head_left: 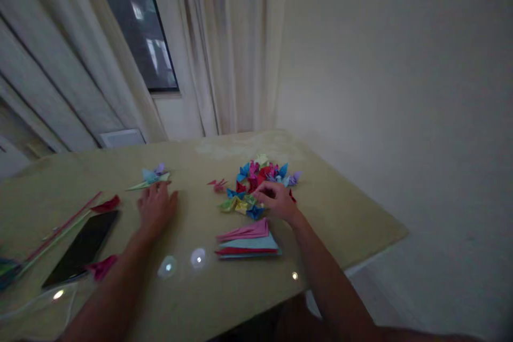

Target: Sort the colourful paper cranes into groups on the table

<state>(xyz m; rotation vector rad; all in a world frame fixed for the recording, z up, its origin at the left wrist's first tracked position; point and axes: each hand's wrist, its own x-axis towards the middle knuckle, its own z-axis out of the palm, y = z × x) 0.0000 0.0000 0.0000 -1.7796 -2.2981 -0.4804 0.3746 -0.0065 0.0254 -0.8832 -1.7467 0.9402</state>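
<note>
Hands (155, 208) apart, origami pile (252, 185) by right hand (278, 202)

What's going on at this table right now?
A person is handling origami. Their right hand is over a colorful cluster of origami cranes, fingertips drawn together; whether they grip one is unclear. Their left hand reaches to a few pale blue and purple folded pieces. A stack of folded paper lies nearer the person, and a black phone lies farther left.

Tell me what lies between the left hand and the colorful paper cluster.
The head view shows one pinkish-red folded paper piece between the left hand and the colorful paper cluster.
</note>
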